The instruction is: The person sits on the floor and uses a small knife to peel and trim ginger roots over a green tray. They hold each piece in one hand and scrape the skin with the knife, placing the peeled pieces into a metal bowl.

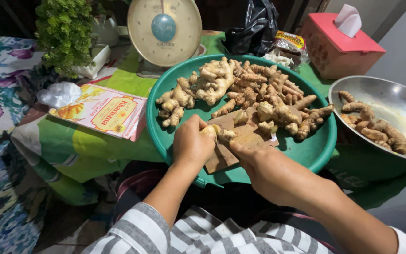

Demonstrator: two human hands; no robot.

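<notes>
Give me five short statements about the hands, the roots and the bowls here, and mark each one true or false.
1. The left hand holds a ginger root piece over the wooden board. True.
2. The green basin is empty. False: it holds a heap of roots and the board.
3. The metal bowl holds some roots. True.
4. The tissue box is blue. False: it is red.
5. The right hand rests on the scale. False: it is at the board.

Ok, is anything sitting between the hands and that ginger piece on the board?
Nothing visible. The left hand already grips the ginger piece over the wooden board, and the right hand touches it from the other side. The ginger pile lies farther back in the green basin.
</notes>
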